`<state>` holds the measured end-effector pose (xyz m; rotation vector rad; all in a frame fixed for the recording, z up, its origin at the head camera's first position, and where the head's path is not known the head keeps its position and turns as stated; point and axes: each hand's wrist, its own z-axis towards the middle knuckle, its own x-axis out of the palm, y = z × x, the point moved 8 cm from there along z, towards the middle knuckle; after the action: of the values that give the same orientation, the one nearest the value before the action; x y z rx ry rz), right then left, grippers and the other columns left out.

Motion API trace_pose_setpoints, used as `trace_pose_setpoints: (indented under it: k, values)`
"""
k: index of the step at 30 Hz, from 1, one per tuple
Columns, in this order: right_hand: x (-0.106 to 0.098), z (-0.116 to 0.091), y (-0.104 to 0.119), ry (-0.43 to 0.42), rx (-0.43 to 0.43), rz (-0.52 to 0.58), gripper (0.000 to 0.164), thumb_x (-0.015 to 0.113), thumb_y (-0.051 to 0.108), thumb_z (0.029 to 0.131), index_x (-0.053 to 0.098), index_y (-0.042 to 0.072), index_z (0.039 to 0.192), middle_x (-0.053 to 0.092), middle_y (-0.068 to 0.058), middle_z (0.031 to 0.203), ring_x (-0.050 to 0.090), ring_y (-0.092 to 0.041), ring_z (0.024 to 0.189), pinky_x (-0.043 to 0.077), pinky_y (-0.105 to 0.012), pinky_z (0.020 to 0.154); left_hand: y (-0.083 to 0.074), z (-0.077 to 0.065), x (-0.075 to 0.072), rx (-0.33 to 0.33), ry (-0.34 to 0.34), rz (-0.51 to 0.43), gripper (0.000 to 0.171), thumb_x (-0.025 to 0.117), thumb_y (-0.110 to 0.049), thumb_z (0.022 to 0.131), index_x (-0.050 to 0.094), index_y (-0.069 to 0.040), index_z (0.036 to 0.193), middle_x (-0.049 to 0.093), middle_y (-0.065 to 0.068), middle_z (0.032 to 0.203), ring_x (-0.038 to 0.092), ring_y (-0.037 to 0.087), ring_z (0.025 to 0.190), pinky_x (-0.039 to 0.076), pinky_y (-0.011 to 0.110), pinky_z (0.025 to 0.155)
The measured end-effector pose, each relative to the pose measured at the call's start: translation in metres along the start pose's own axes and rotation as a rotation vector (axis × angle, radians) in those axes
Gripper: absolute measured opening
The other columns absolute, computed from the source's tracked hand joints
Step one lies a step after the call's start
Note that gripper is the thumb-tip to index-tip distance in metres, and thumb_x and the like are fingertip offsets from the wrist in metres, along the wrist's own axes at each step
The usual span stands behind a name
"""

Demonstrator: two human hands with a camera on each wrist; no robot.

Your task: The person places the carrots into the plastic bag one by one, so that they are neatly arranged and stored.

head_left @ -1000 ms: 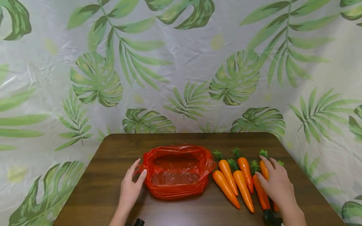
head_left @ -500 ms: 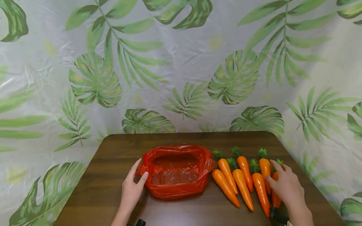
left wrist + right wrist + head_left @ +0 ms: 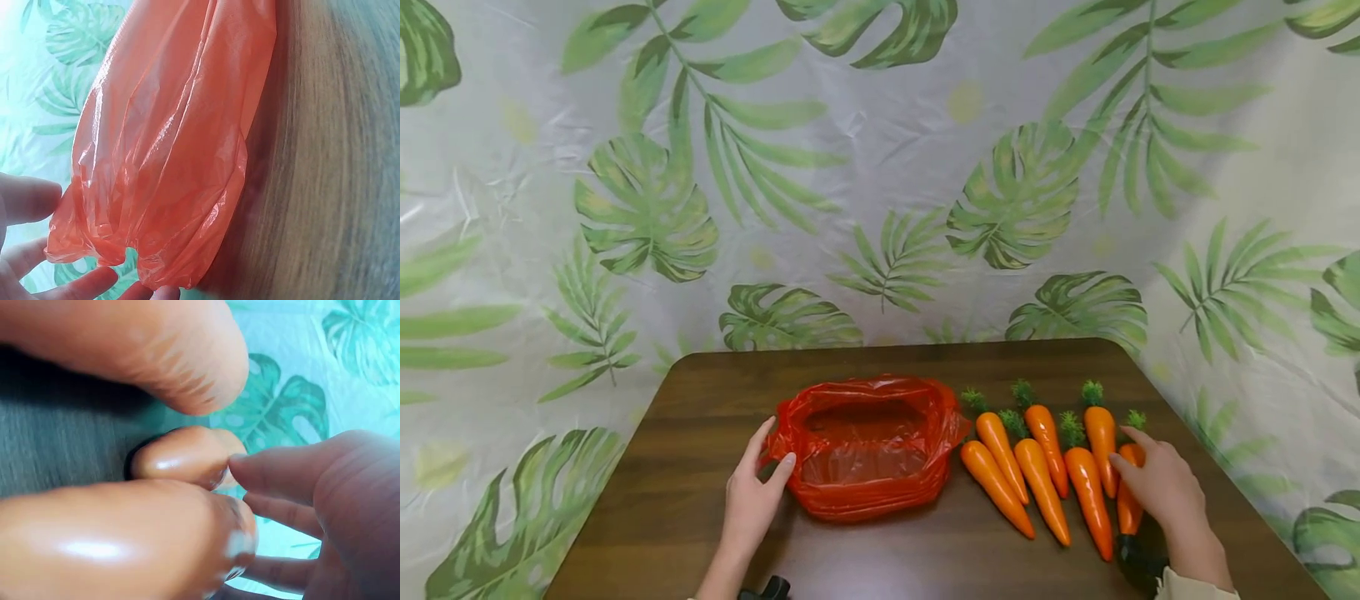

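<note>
A red plastic bag (image 3: 865, 500) stands on the table with its mouth spread open upward. At its left side is my left hand (image 3: 752, 500), thumb and fingers apart around the gathered edge; the left wrist view shows the fingertips touching the crinkled bag (image 3: 169, 162). Several orange carrots with green tufts lie right of the bag. Over the rightmost carrot (image 3: 1129, 500) is my right hand (image 3: 1165, 483), thumb on its left and fingers toward its top. In the right wrist view this carrot (image 3: 112, 544) lies between loosely bent fingers and thumb; no firm grip shows.
A dark brown wooden table (image 3: 715, 400) carries everything. Behind it hangs a leaf-patterned sheet (image 3: 880, 167). The other carrots (image 3: 1041, 492) lie close together, tips toward me. Black wrist straps sit near the front edge.
My right hand has shifted right, from over the second carrot from the right to the rightmost one. My left hand stays at the bag's left edge. The head view has tilted slightly.
</note>
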<state>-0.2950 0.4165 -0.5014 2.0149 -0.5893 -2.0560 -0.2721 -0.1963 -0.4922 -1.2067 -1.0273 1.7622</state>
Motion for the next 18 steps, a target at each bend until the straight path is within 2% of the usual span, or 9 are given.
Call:
trace_pose_setpoints:
  k: [5, 12, 18]
  values:
    - [-0.002, 0.003, -0.004, -0.04, -0.018, 0.014, 0.064, 0.065, 0.04, 0.095, 0.049, 0.0, 0.143, 0.052, -0.042, 0.125, 0.055, -0.059, 0.098, 0.047, -0.056, 0.064, 0.0, 0.001, -0.001, -0.005, 0.008, -0.016, 0.062, 0.072, -0.022, 0.095, 0.045, -0.03, 0.15, 0.049, 0.003, 0.15, 0.057, 0.032, 0.125, 0.052, 0.051, 0.094]
    - [-0.009, 0.0, -0.005, -0.033, 0.005, 0.003, 0.068, 0.069, 0.046, 0.091, 0.052, 0.003, 0.14, 0.05, -0.041, 0.13, 0.049, -0.066, 0.102, 0.044, -0.063, 0.07, -0.001, 0.002, -0.004, 0.005, -0.028, -0.021, 0.06, 0.073, -0.02, 0.095, 0.049, -0.029, 0.149, 0.052, 0.003, 0.147, 0.058, 0.031, 0.123, 0.052, 0.05, 0.093]
    - [-0.016, -0.009, -0.004, -0.012, 0.02, 0.005, 0.07, 0.068, 0.049, 0.092, 0.051, 0.002, 0.141, 0.062, -0.033, 0.118, 0.052, -0.062, 0.1, 0.043, -0.061, 0.069, 0.001, -0.001, -0.005, -0.006, -0.045, -0.026, 0.06, 0.073, -0.017, 0.094, 0.049, -0.021, 0.148, 0.055, 0.012, 0.144, 0.057, 0.034, 0.125, 0.05, 0.052, 0.097]
